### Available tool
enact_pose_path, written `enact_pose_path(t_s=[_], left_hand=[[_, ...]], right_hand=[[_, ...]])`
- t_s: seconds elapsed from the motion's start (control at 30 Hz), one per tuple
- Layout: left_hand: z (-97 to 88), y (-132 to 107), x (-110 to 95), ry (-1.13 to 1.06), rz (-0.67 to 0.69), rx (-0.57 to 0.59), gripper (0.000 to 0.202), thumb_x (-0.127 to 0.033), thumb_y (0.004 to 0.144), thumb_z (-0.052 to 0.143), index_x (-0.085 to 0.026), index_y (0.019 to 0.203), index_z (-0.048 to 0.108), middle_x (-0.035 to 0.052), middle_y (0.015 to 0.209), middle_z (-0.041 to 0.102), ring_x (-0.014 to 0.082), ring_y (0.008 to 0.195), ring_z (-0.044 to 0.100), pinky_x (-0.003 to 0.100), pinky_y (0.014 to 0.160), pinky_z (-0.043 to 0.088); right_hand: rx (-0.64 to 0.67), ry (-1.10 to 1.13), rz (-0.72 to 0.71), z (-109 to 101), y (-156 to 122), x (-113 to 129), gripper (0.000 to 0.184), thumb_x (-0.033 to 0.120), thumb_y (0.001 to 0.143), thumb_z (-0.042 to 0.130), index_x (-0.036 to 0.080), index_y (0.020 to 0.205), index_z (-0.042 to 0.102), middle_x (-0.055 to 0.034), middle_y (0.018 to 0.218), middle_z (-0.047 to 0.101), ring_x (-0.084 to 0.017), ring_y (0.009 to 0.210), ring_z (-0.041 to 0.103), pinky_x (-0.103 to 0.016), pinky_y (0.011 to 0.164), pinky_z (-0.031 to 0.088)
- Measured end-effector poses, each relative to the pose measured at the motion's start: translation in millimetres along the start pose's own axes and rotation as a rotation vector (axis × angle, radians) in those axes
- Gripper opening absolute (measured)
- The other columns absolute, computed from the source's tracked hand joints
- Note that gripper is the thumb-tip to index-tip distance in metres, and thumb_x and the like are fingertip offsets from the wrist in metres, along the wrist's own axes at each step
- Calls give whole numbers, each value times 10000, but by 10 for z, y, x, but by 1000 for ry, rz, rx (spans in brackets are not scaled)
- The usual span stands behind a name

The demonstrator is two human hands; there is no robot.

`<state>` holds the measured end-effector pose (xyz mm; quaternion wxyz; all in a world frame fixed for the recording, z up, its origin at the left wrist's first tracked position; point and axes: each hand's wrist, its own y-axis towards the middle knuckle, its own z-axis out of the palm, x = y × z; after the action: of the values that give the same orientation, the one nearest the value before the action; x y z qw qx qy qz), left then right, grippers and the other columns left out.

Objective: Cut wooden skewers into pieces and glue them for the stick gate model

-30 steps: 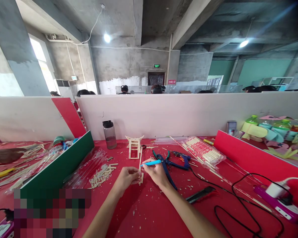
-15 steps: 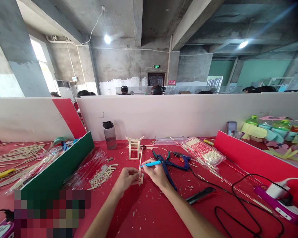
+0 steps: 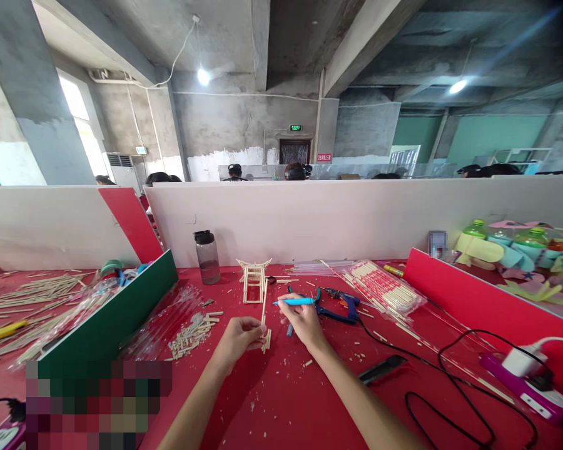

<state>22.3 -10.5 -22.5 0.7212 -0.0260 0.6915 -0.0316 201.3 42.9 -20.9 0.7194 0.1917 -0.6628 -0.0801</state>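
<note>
Between the thumb and fingers of my left hand is a thin wooden stick, held nearly upright. Short cut stick pieces lie by those fingertips. My right hand grips a blue pen, its tip pointing left and a little apart from the stick. Beyond both hands a small chair-like frame of wooden sticks stands on the red table. Close to my right hand lie pliers with dark blue handles, partly hidden behind it.
A water bottle stands at the back. Cut stick pieces are heaped on the left, near a green divider. On the right are a glue gun, bagged sticks, a black-handled tool, cables and a power strip.
My right hand has drawn the blue pen to the right, away from the wooden stick. My left hand keeps hold of the stick in almost the same place.
</note>
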Motion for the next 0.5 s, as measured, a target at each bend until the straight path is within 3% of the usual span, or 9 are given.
enact_pose_path(t_s=[0.07,0.2,0.33,0.5], left_hand=[[-5,4,6,-7,3,-1,455,-514,541,866,-120,690,692,55,653,652,162,603,634,280,651,537],[-10,6,11,-7,6,-6,445,-513,548,865,-127,694,699,56,659,659,161,606,633,283,650,542],[-6,-2,-4,-14,5,-19,446,-509,536,870,-131,695,694,52,663,664,158,599,637,275,646,539],[-4,10,2,-13,6,-25,453,-512,527,870,-131,684,682,37,648,650,150,584,631,267,635,533]], right_hand=[[44,-196,-56,-122,32,77,358,488,878,581,195,1044,702,-59,806,718,-190,617,654,-275,508,516],[219,-626,-183,-361,-4,227,273,289,945,487,252,1115,697,-53,896,752,-212,823,697,-302,752,502],[462,-959,-232,-482,-109,285,350,137,842,587,293,1139,685,-48,1003,738,-232,936,669,-285,783,446],[561,-1108,-245,-462,-142,240,557,-24,699,610,282,1162,649,-52,1050,712,-238,984,628,-266,768,401]])
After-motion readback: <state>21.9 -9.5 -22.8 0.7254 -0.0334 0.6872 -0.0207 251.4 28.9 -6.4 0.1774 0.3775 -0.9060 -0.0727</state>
